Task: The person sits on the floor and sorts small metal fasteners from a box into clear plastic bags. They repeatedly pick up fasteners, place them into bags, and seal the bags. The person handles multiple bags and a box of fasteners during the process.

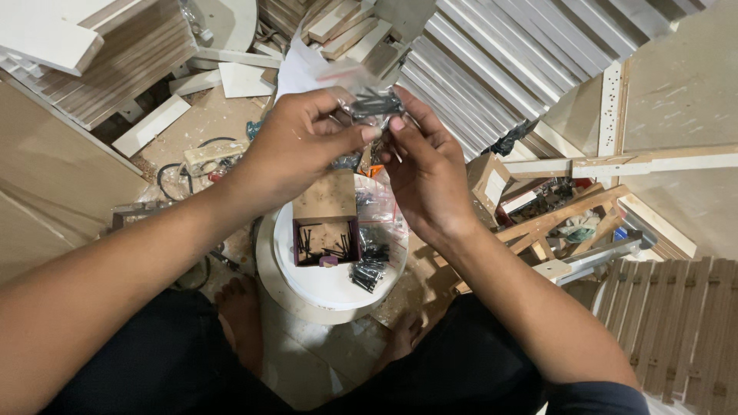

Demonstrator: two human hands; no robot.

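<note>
Above 1 round white tabletop (pixel 330 288), 1 clear bag of black screws (pixel 370 104) is pinched between 2 hands, left (pixel 296 146) and right (pixel 423 173), while 1 open box (pixel 325 238) and 2 bare feet are surrounded by stacked boards (pixel 492 65).

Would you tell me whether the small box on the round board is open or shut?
Open: the small box has its flap up, and black screws show inside.
</note>
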